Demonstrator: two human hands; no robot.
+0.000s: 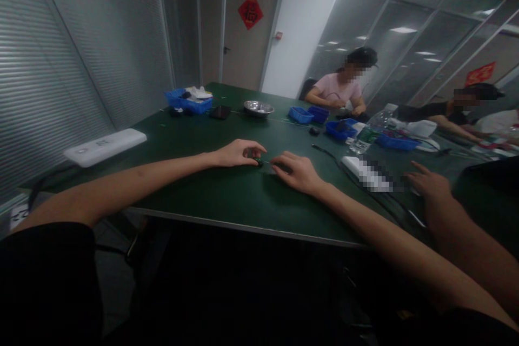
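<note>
Over the green table (pixel 227 186), my left hand (pixel 237 153) curls its fingers around a small dark green-and-black piece (pixel 260 162), which sits at the tip of the thumb. From that piece a short, thin, pale rod points toward my right hand (pixel 299 172). The fingers of my right hand are bent and drawn together close to the rod's end. Whatever lies between those fingertips is too small to make out. Both hands are low, near the tabletop.
A white power bank-like box (pixel 106 147) lies at left. Farther back are a blue bin (pixel 203 105), a dark phone-like slab (pixel 220 113) and a metal bowl (pixel 258 110). A water bottle (pixel 371 131) stands at right, near another person's hand (pixel 432 184). Other people sit beyond.
</note>
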